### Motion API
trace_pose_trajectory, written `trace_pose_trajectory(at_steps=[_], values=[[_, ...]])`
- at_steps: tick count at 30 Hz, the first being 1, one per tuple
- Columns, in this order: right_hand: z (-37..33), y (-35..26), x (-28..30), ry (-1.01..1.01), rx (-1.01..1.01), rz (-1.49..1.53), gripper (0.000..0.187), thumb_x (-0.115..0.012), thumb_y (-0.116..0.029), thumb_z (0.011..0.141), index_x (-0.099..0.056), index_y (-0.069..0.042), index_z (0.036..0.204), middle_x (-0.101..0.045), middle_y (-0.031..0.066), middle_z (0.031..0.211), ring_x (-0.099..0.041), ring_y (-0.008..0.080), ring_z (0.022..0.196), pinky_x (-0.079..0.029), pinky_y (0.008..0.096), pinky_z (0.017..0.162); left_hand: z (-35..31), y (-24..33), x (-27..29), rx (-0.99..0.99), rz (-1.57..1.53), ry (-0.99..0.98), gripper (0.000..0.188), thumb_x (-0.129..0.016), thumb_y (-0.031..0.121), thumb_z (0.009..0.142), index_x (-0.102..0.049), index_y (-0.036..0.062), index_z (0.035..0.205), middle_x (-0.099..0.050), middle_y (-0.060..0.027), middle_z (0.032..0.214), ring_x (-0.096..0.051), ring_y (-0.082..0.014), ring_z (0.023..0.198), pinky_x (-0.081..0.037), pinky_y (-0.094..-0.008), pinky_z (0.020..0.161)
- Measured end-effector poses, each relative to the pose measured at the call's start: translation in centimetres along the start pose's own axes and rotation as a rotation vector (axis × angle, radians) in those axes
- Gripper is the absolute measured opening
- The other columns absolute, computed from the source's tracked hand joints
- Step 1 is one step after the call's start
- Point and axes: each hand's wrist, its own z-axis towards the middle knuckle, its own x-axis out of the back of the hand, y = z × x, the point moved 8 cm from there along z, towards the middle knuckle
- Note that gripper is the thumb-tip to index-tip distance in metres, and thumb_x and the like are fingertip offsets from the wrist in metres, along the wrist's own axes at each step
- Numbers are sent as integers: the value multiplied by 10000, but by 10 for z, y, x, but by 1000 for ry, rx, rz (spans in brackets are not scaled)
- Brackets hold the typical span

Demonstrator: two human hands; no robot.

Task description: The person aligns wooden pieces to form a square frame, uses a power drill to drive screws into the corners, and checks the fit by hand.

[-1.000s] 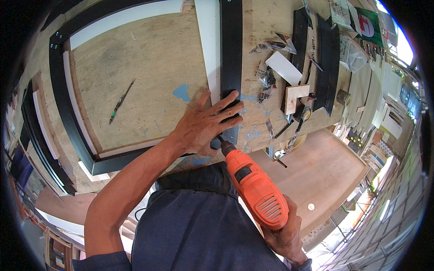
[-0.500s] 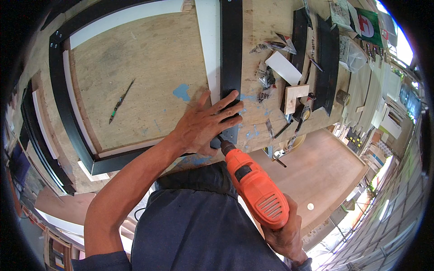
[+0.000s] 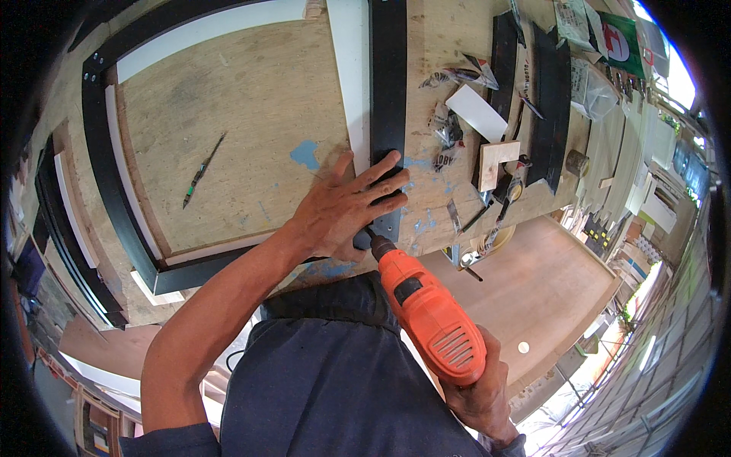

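My left hand [image 3: 339, 206] lies with fingers spread over the near right corner of a black frame [image 3: 388, 84]. Its fingertips press on the black bar, and the thumb bends down beside the corner. An orange power drill [image 3: 430, 312] is gripped in my right hand [image 3: 480, 396], whose fingers wrap round its handle. The drill's dark chuck meets the frame's corner, close under my left hand; the bit's tip is hidden there. A white strip [image 3: 346, 68] runs along the inside of the black bar.
On the wooden worktable [image 3: 251, 99] lies a green and black pen [image 3: 199, 179] inside the frame. To the right are a white block [image 3: 477, 113], an L-shaped wooden piece [image 3: 499, 164], crumpled wrappers [image 3: 445, 129] and black strips [image 3: 550, 107]. A brown board [image 3: 533, 282] lies beyond the table's edge.
Almost nothing differs. Both hands, the drill and the frame keep their places, apart from a very slight shift of the drill.
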Motion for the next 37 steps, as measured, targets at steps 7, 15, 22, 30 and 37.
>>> trace_pose_trajectory(at_steps=[7, 15, 22, 30, 37], values=[[-1, 1, -2, -2, -5, -4, 863, -871, -67, 792, -336, 22, 1464, -721, 267, 1108, -743, 472, 949, -607, 512, 803, 1, 0, 0, 3, -10, -3, 1195, -936, 541, 415, -558, 255, 1512, -330, 35, 1715, -153, -205, 1628, -189, -690, 1259], [-2, 3, -3, 11, -30, -1, 837, -866, -78, 806, -343, 15, 1452, -725, 267, 1086, -744, 475, 943, -608, 515, 798, 1, 0, -1, 1, -11, 0, 1183, -957, 561, 432, -566, 252, 1504, -349, 35, 1706, -174, -217, 1623, -215, -687, 1248], [-3, 2, -3, 25, -2, -22, 819, -862, -84, 813, -350, 16, 1444, -728, 259, 1062, -751, 464, 904, -613, 500, 757, 1, 0, 0, -8, 17, -4, 1195, -926, 586, 430, -558, 245, 1515, -354, 31, 1705, -167, -220, 1626, -213, -681, 1243], [-1, -1, -3, 25, 15, -9, 809, -855, -76, 816, -348, 22, 1439, -726, 255, 1068, -752, 458, 911, -613, 493, 765, 0, -1, -1, -12, -2, 18, 1217, -919, 557, 400, -559, 239, 1518, -346, 27, 1710, -156, -213, 1628, -198, -683, 1245], [-2, 0, -3, 18, 4, -9, 817, -855, -78, 820, -341, 14, 1448, -726, 256, 1082, -751, 461, 923, -612, 492, 777, 1, 0, -3, -10, 0, -8, 1233, -922, 604, 414, -546, 237, 1530, -322, 36, 1720, -148, -217, 1629, -185, -694, 1247]])
